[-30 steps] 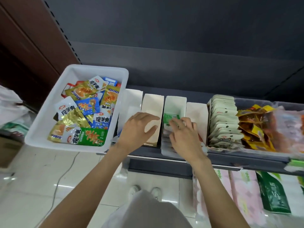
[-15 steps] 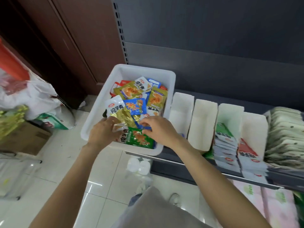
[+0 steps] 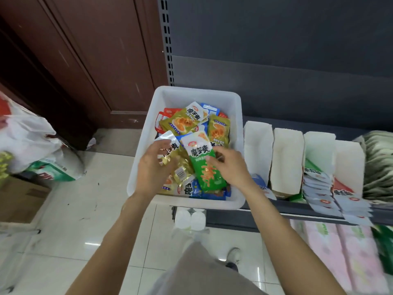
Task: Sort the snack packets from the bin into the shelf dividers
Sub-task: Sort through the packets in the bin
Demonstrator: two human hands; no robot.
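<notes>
Left hand (image 3: pixel 152 167) curls over gold packets (image 3: pixel 180 167) in the bin (image 3: pixel 146 133), grip unclear (fingertips hidden). Right hand (image 3: pixel 230 167) pinches a green packet (image 3: pixel 207 169) above the pile. Dividers (image 3: pixel 287 158) stand right, their packets blurred.

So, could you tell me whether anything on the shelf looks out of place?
Yes: the white packets in the third divider have slid forward, fanning over the shelf edge instead of standing inside.
</notes>
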